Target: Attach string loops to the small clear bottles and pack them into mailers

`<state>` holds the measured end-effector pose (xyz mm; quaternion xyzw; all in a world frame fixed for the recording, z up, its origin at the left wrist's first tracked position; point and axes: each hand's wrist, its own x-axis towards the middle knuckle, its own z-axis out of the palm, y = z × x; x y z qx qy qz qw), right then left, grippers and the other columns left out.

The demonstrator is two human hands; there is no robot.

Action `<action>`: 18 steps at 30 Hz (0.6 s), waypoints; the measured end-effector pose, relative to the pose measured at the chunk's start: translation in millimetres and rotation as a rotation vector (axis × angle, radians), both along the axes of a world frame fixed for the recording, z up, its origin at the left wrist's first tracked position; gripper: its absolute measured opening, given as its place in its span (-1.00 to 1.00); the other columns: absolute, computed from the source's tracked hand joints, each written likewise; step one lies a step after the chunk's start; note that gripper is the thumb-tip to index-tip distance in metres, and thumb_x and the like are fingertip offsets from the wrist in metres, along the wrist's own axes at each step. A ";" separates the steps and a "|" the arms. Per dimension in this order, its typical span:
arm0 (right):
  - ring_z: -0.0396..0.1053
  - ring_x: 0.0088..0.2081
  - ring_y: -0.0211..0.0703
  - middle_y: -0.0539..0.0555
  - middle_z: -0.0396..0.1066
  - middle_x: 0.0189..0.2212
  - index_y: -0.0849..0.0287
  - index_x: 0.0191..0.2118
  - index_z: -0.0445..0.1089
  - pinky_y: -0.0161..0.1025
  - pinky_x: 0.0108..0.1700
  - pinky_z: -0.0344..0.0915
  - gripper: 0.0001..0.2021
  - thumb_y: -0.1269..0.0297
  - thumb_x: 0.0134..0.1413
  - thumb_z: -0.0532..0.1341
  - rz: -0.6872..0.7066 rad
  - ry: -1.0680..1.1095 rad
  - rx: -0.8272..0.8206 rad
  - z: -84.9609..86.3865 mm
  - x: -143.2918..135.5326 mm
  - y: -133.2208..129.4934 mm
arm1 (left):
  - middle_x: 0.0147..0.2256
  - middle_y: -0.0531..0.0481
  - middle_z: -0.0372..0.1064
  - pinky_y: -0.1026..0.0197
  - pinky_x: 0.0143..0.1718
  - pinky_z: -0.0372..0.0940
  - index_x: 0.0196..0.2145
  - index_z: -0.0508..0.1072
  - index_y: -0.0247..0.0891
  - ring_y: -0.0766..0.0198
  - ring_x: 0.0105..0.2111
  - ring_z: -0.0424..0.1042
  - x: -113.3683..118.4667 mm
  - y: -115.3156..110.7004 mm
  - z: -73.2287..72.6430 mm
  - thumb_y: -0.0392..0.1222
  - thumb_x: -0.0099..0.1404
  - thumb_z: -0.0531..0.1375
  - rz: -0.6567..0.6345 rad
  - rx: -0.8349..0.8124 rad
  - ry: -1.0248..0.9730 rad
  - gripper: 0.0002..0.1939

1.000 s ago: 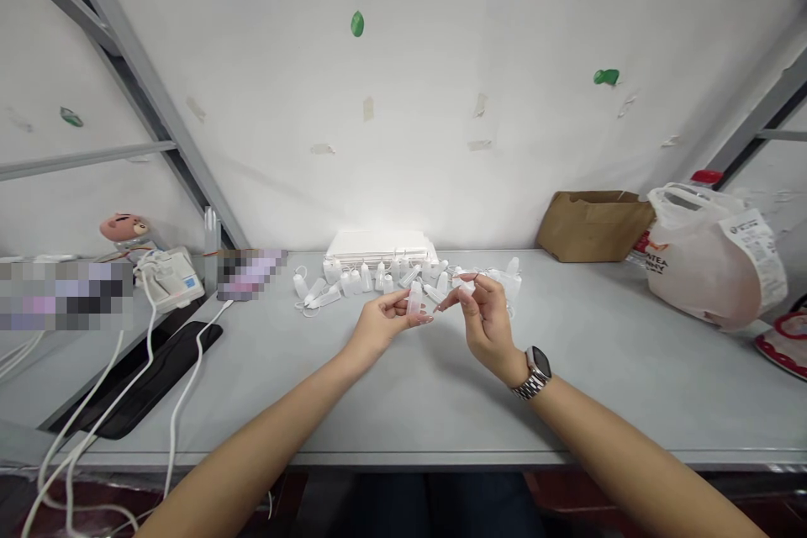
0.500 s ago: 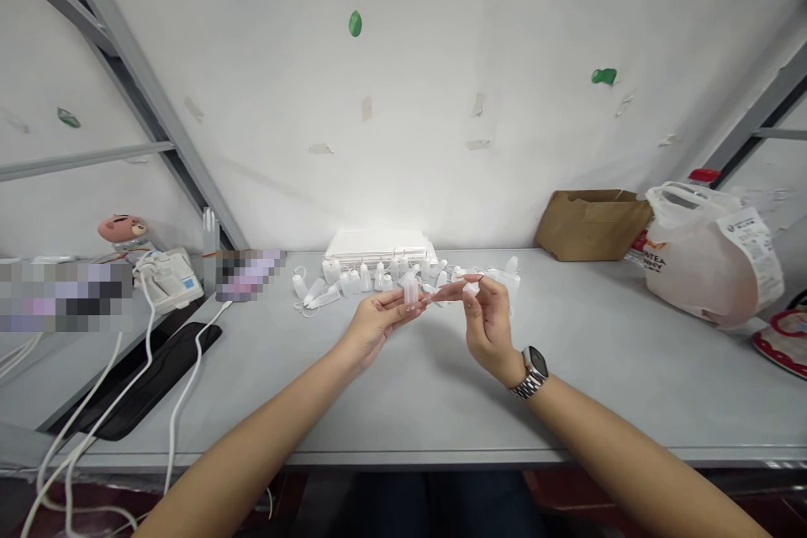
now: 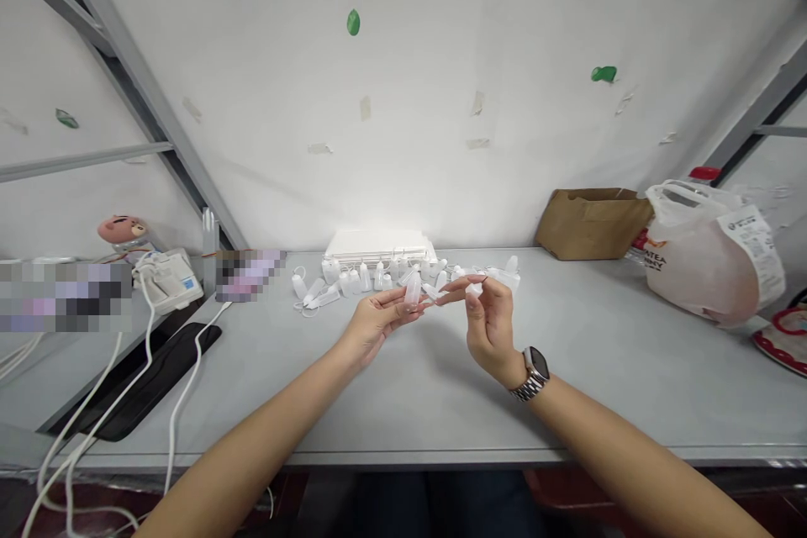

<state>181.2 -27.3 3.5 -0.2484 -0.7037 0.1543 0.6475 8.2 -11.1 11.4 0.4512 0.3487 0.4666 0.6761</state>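
Left hand on bottle; right hand on white piece.
Left fingers grip the bottle near-upright, apparently keeping its top free; right thumb and fingertip pinch the piece, another finger extended towards the left fingertips; other bottles sit beyond the fingers, presumably for easy reach.

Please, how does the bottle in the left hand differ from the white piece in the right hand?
The bottle is longer and translucent; the white piece is shorter and looks more opaque. The left hand holds the bottle slightly tilted; the right hand holds the white piece near the thumb tip. Both are above the table.
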 end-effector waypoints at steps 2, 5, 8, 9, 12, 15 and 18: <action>0.40 -0.18 -0.11 0.10 0.30 -0.17 0.02 -0.03 0.02 0.11 -0.09 0.26 -0.80 0.33 0.24 -0.09 0.041 -0.015 -0.003 0.5 -1.9 -0.4 | -0.20 -0.12 0.47 0.10 -0.02 0.24 -0.25 0.50 -0.31 0.15 -0.18 0.44 0.3 -0.9 0.9 -0.24 -0.01 0.31 -0.024 0.005 -0.002 -0.69; 0.37 -0.11 -0.09 0.13 0.28 -0.09 0.01 -0.02 0.01 0.12 -0.06 0.25 -0.79 0.32 0.24 -0.10 0.104 -0.043 -0.035 0.3 -4.1 -1.8 | -0.24 -0.11 0.49 0.09 -0.02 0.24 -0.25 0.51 -0.31 0.13 -0.19 0.44 0.5 -1.9 1.8 -0.24 -0.02 0.31 -0.046 0.013 -0.010 -0.69; 0.43 -0.24 -0.13 0.10 0.32 -0.15 -0.02 -0.02 0.00 0.15 -0.06 0.24 -0.79 0.31 0.24 -0.11 0.079 -0.069 -0.053 0.6 -3.5 -3.6 | -0.25 -0.12 0.49 0.07 -0.01 0.22 -0.27 0.51 -0.31 0.12 -0.18 0.44 0.4 -1.4 1.3 -0.23 -0.03 0.32 -0.031 0.013 -0.010 -0.70; 0.44 -0.31 -0.15 0.08 0.33 -0.18 -0.04 -0.03 0.00 0.15 -0.08 0.25 -0.80 0.29 0.24 -0.11 0.058 -0.062 -0.052 0.7 -2.8 -3.9 | -0.24 -0.12 0.49 0.08 -0.01 0.22 -0.28 0.52 -0.31 0.12 -0.18 0.43 0.2 -1.0 0.9 -0.23 -0.03 0.31 -0.024 0.011 -0.010 -0.71; 0.42 -0.43 -0.21 0.04 0.33 -0.23 -0.05 -0.04 0.01 0.12 -0.14 0.30 -0.81 0.26 0.24 -0.10 0.006 -0.020 -0.042 0.4 -0.9 -3.8 | -0.21 -0.14 0.48 0.09 -0.01 0.22 -0.28 0.52 -0.31 0.12 -0.15 0.42 -0.1 0.2 0.3 -0.22 -0.02 0.31 -0.019 0.004 -0.013 -0.72; 0.41 -0.26 -0.12 0.07 0.33 -0.21 -0.02 -0.04 0.03 0.11 -0.10 0.27 -0.81 0.26 0.23 -0.08 -0.012 -0.034 -0.025 -1.2 -1.1 -3.1 | -0.21 -0.14 0.48 0.11 -0.01 0.23 -0.28 0.51 -0.32 0.14 -0.17 0.43 -0.5 1.1 -0.4 -0.22 0.00 0.30 -0.028 -0.005 -0.026 -0.73; 0.34 -0.08 -0.06 0.11 0.34 -0.17 -0.01 -0.05 0.05 0.12 -0.03 0.22 -0.81 0.23 0.21 -0.04 0.020 -0.024 -0.035 -0.6 -4.0 -4.1 | -0.21 -0.13 0.48 0.13 -0.02 0.24 -0.29 0.51 -0.33 0.17 -0.19 0.44 -1.2 2.1 -2.4 -0.23 0.04 0.28 -0.043 -0.018 -0.067 -0.77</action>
